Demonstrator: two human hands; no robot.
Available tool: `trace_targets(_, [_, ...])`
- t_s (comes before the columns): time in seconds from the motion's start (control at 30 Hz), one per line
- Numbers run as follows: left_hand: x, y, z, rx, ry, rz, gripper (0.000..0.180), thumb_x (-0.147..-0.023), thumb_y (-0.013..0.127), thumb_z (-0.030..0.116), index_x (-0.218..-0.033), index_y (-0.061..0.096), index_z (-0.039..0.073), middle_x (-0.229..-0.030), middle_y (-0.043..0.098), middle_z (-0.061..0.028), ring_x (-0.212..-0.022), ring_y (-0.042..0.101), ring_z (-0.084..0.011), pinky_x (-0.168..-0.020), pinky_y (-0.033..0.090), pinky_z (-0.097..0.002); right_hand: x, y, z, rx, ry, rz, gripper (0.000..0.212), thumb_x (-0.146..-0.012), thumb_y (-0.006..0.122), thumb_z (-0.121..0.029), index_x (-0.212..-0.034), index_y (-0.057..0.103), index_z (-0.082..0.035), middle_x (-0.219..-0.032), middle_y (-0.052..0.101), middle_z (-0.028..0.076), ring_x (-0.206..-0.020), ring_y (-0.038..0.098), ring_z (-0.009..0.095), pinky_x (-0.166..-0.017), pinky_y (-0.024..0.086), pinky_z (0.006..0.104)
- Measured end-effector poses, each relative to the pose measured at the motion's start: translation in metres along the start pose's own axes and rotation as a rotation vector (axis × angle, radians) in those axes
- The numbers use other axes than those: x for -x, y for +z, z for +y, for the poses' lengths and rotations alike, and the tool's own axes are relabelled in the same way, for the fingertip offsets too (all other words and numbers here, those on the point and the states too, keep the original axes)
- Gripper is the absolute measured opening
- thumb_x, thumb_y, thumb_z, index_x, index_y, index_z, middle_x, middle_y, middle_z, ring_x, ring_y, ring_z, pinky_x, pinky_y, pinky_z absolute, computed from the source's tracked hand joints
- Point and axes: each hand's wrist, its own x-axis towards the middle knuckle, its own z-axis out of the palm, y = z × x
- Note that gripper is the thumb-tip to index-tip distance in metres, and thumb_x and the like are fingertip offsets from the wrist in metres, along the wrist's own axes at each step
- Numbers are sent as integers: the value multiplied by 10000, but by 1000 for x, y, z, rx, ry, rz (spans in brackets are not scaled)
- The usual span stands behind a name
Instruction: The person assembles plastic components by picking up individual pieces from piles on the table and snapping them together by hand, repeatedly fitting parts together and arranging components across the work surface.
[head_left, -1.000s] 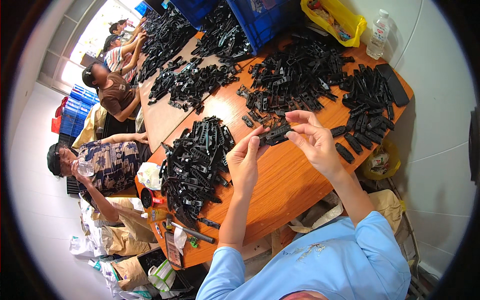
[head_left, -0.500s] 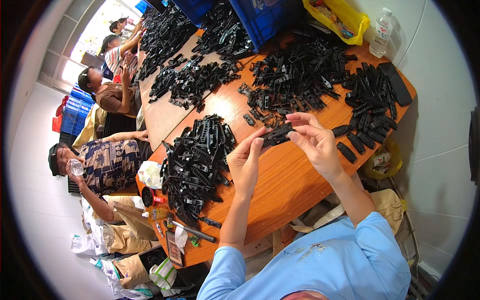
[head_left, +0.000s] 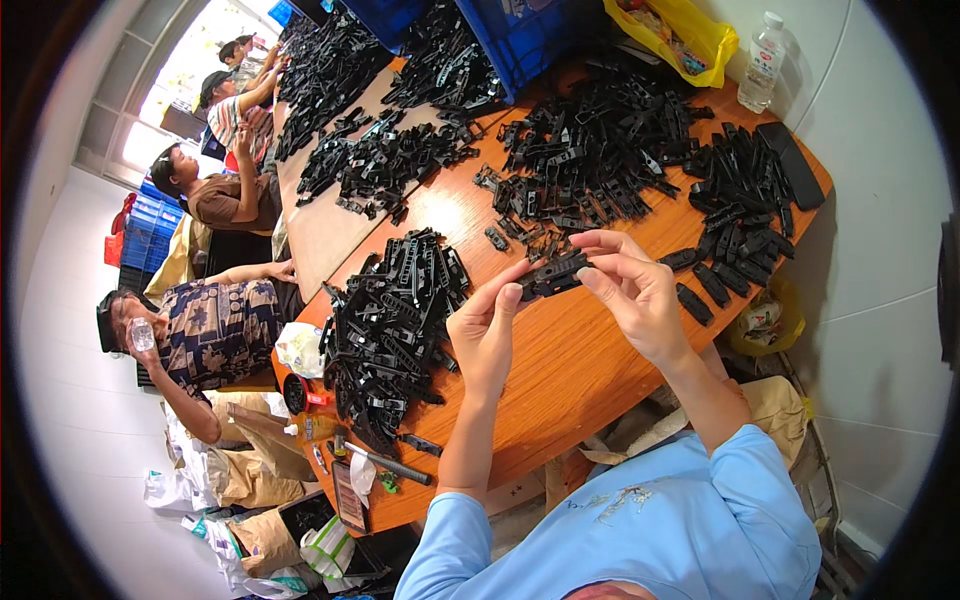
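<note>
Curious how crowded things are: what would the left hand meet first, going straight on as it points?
The left hand would first meet the black part it pinches; beyond, probably the pile of black pieces, though depth is unclear.

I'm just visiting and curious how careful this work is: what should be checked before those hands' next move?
1. Left hand gripping the narrow black plastic part: ok.
2. Right hand at the part's other end: ok.
3. Right grip firm: cannot tell.
4. Part raised off the brown wooden table: ok.
5. Clear plastic bottle apart from both hands: ok.
6. Part undamaged: cannot tell, too small.
</note>
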Motion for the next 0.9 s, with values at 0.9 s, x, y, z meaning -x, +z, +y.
trace_targets(0.9, [3, -8, 5, -161, 101, -222, 207, -856, 525, 20, -1033, 587, -68, -957, 640, -140, -873, 594, -127, -773, 456, -212, 2, -25, -18, -81, 314, -250, 258, -747, 636, 36, -1002, 593, 47, -977, 628, 114, -897, 604, 150, -815, 485, 253])
